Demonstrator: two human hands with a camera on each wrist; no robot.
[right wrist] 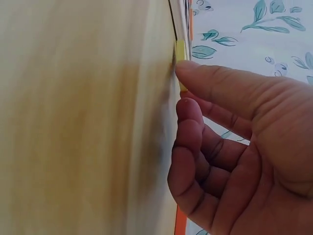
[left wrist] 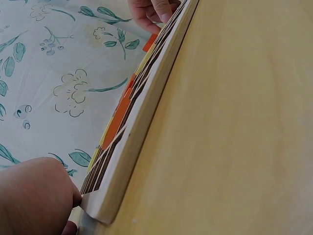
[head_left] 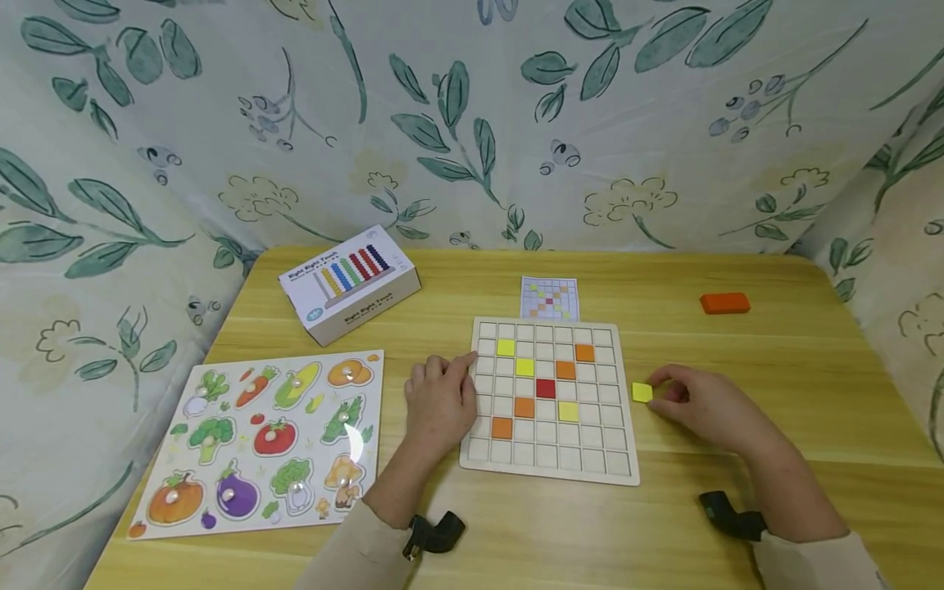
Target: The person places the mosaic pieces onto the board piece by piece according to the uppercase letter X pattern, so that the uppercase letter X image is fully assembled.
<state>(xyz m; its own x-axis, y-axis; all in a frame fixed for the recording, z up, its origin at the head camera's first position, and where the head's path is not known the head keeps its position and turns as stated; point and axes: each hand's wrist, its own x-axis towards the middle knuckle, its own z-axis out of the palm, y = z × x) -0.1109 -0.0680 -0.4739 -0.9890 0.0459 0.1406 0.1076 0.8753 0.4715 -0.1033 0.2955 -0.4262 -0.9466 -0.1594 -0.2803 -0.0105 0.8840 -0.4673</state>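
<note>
From the head view, the wooden grid board (head_left: 549, 400) lies flat on the bench (head_left: 774, 393), and everything else places itself around it. The left hand (head_left: 441, 401) rests against the board's left edge, fingers loosely bent over the rim, seemingly steadying it rather than holding anything. Just off the board's right edge, the right hand (head_left: 701, 403) pinches a small yellow tile (head_left: 642, 392) that sits low on the bench or barely above it. On the board, yellow, orange and one red tile already fill some cells in two crossing diagonals. A small pattern card (head_left: 549, 298) lies just behind the board; a toy box (head_left: 350, 283) stands behind and to its left, a vegetable puzzle (head_left: 261, 438) lies to its left, and an orange block (head_left: 725, 303) sits well off behind and to its right.

The left wrist view runs along the board's side wall (left wrist: 142, 127); the left hand (left wrist: 34, 196) touches the near corner, and I cannot tell how far its fingers curl.

In the right wrist view, the thumb and fingers (right wrist: 215, 83) close on the yellow tile (right wrist: 180, 51) at the bench surface, beside the board's edge.

The step in hand looks like picking up one tile. The next move would call for lifting it clear over the board's rim, checking the card, and dropping it square into the matching empty cell without nudging neighbours.
</note>
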